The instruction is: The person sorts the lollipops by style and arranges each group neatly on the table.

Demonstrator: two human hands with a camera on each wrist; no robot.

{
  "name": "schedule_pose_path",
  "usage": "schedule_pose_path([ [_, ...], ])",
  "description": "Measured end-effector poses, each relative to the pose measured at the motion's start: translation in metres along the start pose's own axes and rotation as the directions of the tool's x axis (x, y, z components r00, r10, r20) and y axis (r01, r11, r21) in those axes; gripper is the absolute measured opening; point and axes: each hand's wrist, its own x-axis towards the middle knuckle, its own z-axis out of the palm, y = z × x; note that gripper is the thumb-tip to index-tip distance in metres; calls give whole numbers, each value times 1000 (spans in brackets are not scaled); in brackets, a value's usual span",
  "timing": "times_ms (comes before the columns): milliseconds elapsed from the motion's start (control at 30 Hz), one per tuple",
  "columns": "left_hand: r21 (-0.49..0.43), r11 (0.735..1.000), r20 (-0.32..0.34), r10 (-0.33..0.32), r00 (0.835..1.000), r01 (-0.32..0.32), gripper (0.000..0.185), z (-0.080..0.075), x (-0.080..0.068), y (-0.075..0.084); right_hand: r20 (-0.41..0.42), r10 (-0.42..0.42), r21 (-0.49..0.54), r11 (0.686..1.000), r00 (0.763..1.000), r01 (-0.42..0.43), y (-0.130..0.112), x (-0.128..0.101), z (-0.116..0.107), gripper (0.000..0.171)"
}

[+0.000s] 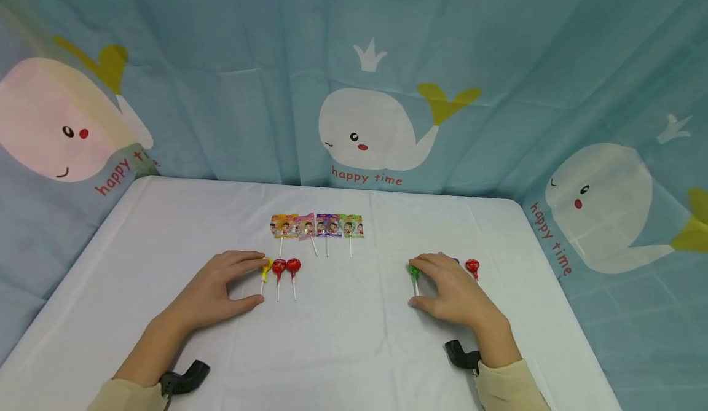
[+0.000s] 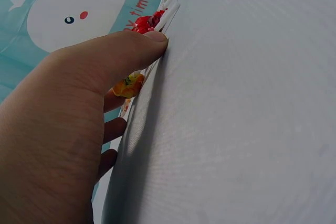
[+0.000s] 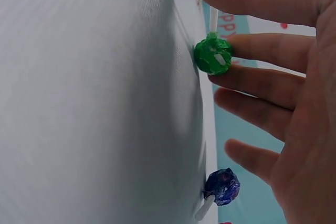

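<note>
My left hand [image 1: 224,285] rests on the white table around a yellow lollipop [image 1: 265,271]. Its index fingertip touches the candy head, and the thumb lies by the lower end of the stick. Just right of that, a red lollipop [image 1: 279,266] and another red lollipop [image 1: 294,266] lie side by side. On the right, my right hand [image 1: 450,285] frames a green lollipop [image 3: 213,55] with its fingers at the head and its thumb near the stick. Partly hidden behind that hand lies a blue-purple lollipop [image 3: 222,186]; beyond it is a red lollipop [image 1: 472,266].
Farther back, several lollipops in printed flat wrappers form a row: orange [image 1: 284,225], pink [image 1: 305,225], purple [image 1: 329,225] and green [image 1: 351,225]. A whale-print curtain [image 1: 265,91] hangs behind the white tablecloth [image 1: 332,349]. Each wrist carries a black mount [image 1: 185,379].
</note>
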Motion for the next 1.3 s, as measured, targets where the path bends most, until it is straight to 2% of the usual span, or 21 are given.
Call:
schedule_pose_path([
  [367, -3, 1000, 5, 1, 1000, -1, 72, 0, 0, -2, -29, -13, 4, 1000, 999, 14, 0, 2, 1, 71],
  [700, -16, 1000, -14, 16, 1000, -16, 74, 1, 1, -1, -23, -24, 19, 1000, 999, 24, -2, 7, 2, 74],
  [1067, 0, 1000, -16, 16, 1000, -16, 74, -2, 2, 0, -78, -97, 17, 995, 992, 99, -11, 18, 2, 74],
  [1300, -8, 1000, -1, 0, 1000, 0, 72, -1, 1, 0, -67, -113, 16, 993, 991, 115, -19, 28, 4, 75],
])
